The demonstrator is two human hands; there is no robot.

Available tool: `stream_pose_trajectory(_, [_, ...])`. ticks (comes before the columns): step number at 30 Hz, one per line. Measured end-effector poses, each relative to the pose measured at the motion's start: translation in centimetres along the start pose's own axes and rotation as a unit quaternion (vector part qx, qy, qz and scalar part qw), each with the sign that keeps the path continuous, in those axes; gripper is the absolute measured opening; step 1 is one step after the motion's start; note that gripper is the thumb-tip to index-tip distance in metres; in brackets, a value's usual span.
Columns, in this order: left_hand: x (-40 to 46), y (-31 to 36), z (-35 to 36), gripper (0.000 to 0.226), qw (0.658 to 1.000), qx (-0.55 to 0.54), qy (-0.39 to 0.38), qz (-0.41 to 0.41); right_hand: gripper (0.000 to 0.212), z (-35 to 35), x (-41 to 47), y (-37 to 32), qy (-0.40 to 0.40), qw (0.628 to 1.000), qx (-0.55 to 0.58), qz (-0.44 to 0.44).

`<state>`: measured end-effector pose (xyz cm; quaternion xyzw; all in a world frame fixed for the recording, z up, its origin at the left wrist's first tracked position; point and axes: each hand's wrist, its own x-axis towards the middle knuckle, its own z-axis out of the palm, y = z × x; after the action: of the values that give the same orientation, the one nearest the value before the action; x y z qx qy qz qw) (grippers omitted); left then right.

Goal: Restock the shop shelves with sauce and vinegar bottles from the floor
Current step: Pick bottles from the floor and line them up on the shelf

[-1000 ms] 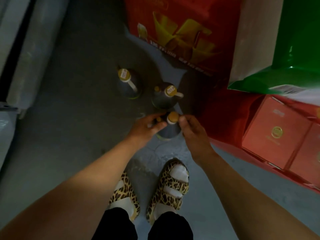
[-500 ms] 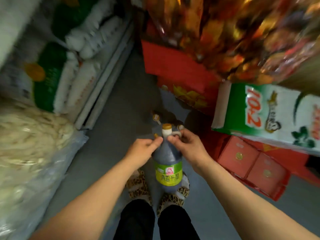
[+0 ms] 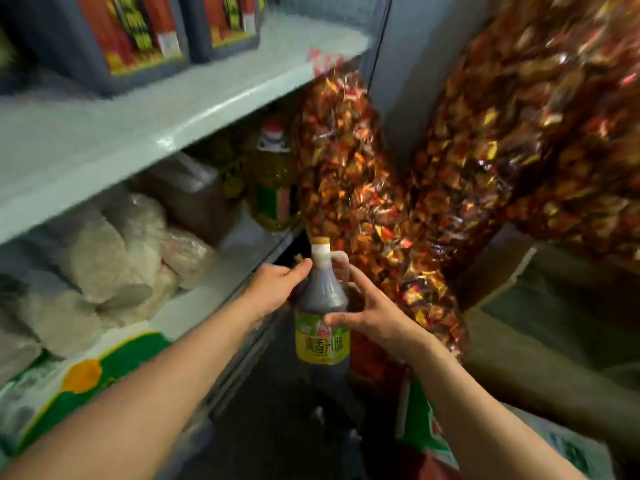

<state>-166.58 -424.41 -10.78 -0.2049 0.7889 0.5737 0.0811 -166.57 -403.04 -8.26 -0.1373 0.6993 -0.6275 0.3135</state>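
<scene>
A dark vinegar bottle (image 3: 322, 327) with a yellow-green label, white neck handle and yellow cap hangs upright in mid-air in front of the shelves. My left hand (image 3: 277, 284) grips its neck and shoulder from the left. My right hand (image 3: 374, 311) wraps the shoulder from the right, fingers spread across the top of the label. The pale shelf board (image 3: 166, 109) runs above and to the left of the bottle. Further dark sauce jugs with red labels (image 3: 128, 32) stand on that board.
The lower shelf holds bags of white noodles (image 3: 117, 258), a yellow oil bottle (image 3: 273, 181) and a green-and-white sack (image 3: 86, 375). Big bags of wrapped sweets (image 3: 363, 188) hang right behind the bottle and on the right. A green sack (image 3: 422, 424) lies low on the right.
The bottle has come up from the floor to shelf height, held by both hands. My view has swung up from the floor to the shelves. My right hand slid from the cap to the shoulder.
</scene>
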Motion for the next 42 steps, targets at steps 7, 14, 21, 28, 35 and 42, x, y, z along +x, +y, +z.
stream_pose_trajectory(7, [-0.2, 14.7, -3.9, 0.059, 0.993, -0.008, 0.077, 0.091, 0.084, -4.1, 1.9, -10.4, -0.022, 0.995, -0.013, -0.098])
stream_pose_trajectory(14, [-0.4, 25.7, -4.7, 0.064, 0.976, 0.012, 0.144, 0.162, 0.09, -10.0, 5.2, -18.8, -0.001, 0.985, -0.04, -0.169])
stream_pose_trajectory(21, [-0.2, 33.9, -7.1, 0.046, 0.942, 0.057, 0.2, 0.262, 0.096, -12.1, 9.4, -24.7, -0.043, 0.97, -0.016, -0.239])
stream_pose_trajectory(28, [5.2, 40.3, -11.5, 0.054, 0.927, 0.08, 0.216, 0.295, 0.09, -13.6, 16.5, -29.3, -0.05, 0.963, 0.002, -0.263])
stream_pose_trajectory(35, [15.1, 45.6, -16.6, 0.038, 0.916, 0.172, 0.211, 0.294, 0.079, -15.4, 28.3, -32.6, -0.012, 0.967, -0.015, -0.254])
stream_pose_trajectory(42, [24.1, 49.3, -20.4, 0.033, 0.903, 0.298, 0.185, 0.25, 0.075, -17.1, 39.7, -34.4, -0.008, 0.971, -0.023, -0.24])
